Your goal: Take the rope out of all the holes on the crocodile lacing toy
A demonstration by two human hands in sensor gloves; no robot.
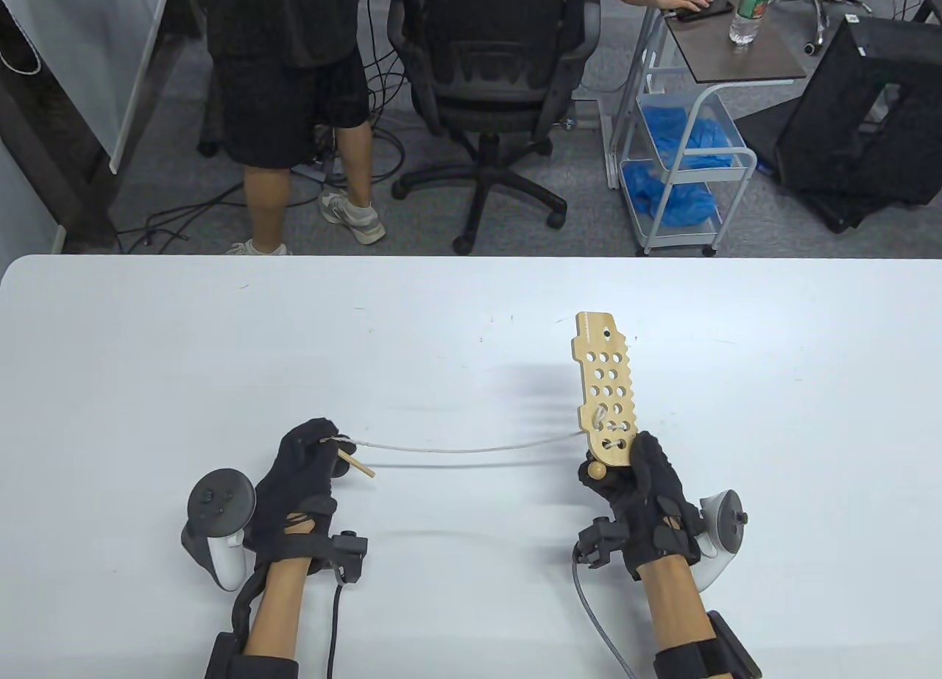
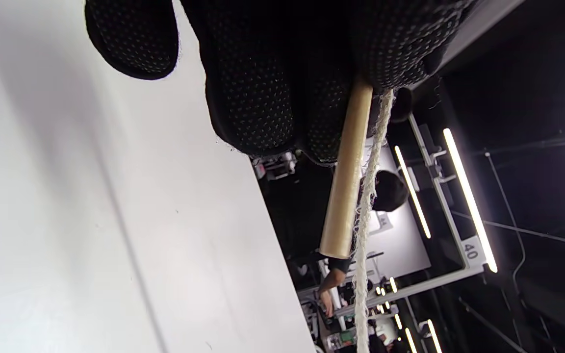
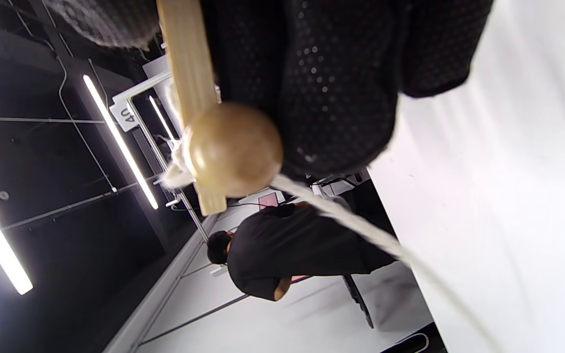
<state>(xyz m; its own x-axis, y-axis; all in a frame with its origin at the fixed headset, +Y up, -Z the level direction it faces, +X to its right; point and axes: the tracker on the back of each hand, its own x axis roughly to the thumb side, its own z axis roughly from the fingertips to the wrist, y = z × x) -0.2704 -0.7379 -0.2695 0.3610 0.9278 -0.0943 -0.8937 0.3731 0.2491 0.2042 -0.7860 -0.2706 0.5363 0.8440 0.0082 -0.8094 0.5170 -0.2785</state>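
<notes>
The wooden crocodile lacing board (image 1: 603,385) with many round holes is held upright above the table by my right hand (image 1: 639,480), which grips its lower end; the board's edge shows in the right wrist view (image 3: 187,73). A wooden ball (image 1: 596,470) sits at that end, also in the right wrist view (image 3: 233,149). White rope (image 1: 464,449) still threads the lowest holes and runs taut leftward to my left hand (image 1: 313,454), which pinches the rope and its wooden needle (image 1: 357,464). The needle (image 2: 346,176) and rope (image 2: 366,206) hang from my fingers in the left wrist view.
The white table (image 1: 221,355) spreads around both hands. Beyond its far edge stand a person (image 1: 294,105), an office chair (image 1: 486,83) and a cart with blue items (image 1: 684,164).
</notes>
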